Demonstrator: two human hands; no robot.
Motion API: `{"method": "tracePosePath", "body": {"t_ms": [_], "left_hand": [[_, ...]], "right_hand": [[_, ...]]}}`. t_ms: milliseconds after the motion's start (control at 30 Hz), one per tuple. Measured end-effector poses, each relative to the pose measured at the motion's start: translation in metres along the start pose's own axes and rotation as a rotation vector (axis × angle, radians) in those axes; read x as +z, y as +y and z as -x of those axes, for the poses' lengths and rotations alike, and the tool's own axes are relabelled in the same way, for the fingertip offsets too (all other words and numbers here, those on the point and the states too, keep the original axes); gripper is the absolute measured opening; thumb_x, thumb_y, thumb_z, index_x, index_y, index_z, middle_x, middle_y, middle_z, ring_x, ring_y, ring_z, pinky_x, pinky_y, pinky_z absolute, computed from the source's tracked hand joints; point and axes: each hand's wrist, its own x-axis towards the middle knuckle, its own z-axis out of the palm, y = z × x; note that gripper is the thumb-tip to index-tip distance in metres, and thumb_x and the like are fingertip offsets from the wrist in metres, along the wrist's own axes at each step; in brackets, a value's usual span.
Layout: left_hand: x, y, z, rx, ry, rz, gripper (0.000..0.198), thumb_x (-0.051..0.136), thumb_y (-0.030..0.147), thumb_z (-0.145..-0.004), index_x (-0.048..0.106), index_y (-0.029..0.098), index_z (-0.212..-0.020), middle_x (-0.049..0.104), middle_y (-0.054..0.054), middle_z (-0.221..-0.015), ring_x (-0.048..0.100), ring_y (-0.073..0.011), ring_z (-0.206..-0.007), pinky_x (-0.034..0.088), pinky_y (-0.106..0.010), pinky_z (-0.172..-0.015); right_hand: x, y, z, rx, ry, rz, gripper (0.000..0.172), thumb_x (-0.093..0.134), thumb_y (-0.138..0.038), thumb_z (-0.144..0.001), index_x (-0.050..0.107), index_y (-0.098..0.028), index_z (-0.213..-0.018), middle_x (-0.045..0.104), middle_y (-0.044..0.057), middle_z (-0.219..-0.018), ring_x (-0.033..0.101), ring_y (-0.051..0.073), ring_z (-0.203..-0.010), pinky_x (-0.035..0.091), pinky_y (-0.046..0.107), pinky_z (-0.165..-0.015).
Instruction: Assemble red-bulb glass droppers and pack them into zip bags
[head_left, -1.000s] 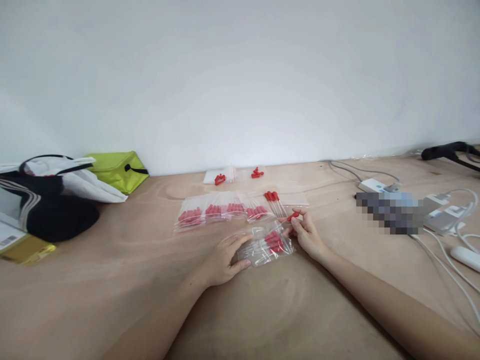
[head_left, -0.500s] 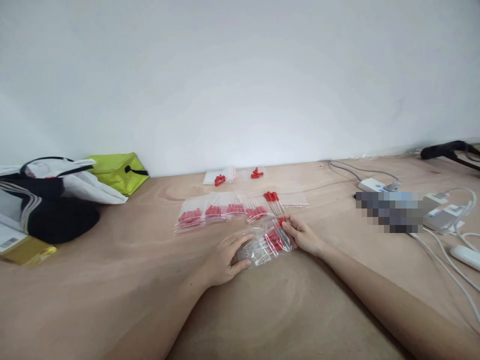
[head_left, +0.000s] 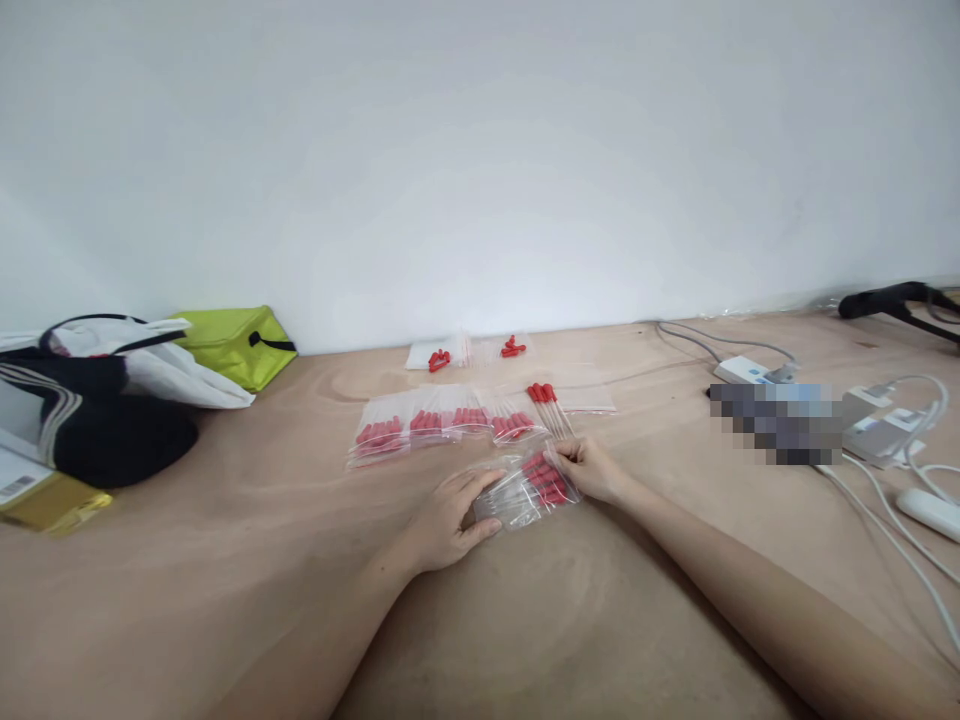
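A clear plastic zip bag (head_left: 517, 505) lies on the table, holding several thin pale stems with red bulb ends that look like droppers (head_left: 547, 480). At its left end, the thumb and fingers of my left hand (head_left: 454, 515) grip the bag's edge. My right hand (head_left: 589, 468) pinches the upper right end of the bag, beside the red bulbs; its fingertips partly hide what lies between them. Just beyond that hand are several loose droppers (head_left: 544, 395), red ends pointing away. A row of filled bags (head_left: 427, 420) lies behind the left hand.
Near the wall, small red pieces (head_left: 439, 358) lie on bags. A flat clear bag (head_left: 592, 398) rests behind the loose droppers. Power strip (head_left: 741, 372), chargers and white cables (head_left: 900, 520) occupy the right. At left are a black cap (head_left: 120, 440), white bag (head_left: 176, 375) and lime-green bag (head_left: 232, 345).
My right hand has shifted slightly left and down towards the bag. The red bulb end at its fingertips, outside the bag before, now shows at the bag's mouth. My left hand stays put.
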Motion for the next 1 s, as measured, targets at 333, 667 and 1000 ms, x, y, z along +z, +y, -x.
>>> {"method": "tracePosePath", "body": {"t_ms": [333,667,1000], "left_hand": [[0.002,-0.002,0.001,0.001,0.014,0.008,0.051,0.052,0.037,-0.079,0.036,0.025,-0.127,0.045,-0.006,-0.128,0.040,-0.0239,-0.117,0.031,-0.041,-0.099],[0.001,-0.008,0.000,-0.132,0.173,0.390,0.039,0.045,0.035,-0.083,0.040,0.022,-0.120,0.052,-0.007,-0.119,0.045,-0.0193,-0.113,0.034,-0.038,-0.098],[0.010,-0.027,-0.009,-0.329,0.698,0.561,0.028,0.044,0.040,-0.081,0.046,0.019,-0.100,0.055,-0.006,-0.099,0.052,-0.0180,-0.098,0.042,-0.036,-0.087]], "right_hand": [[-0.009,-0.009,-0.001,0.091,0.160,0.169,0.035,0.067,-0.047,-0.056,0.051,-0.016,-0.056,0.048,-0.004,-0.049,0.040,0.006,-0.045,0.030,0.018,-0.040],[-0.019,-0.032,0.020,0.037,-0.143,-0.174,0.036,0.059,-0.053,-0.064,0.048,-0.019,-0.071,0.052,-0.003,-0.060,0.048,0.009,-0.053,0.043,0.024,-0.053],[0.014,-0.068,-0.025,-0.048,0.279,-0.486,0.020,0.055,-0.037,-0.072,0.044,-0.022,-0.078,0.059,0.001,-0.072,0.060,0.014,-0.065,0.049,0.027,-0.055]]}}
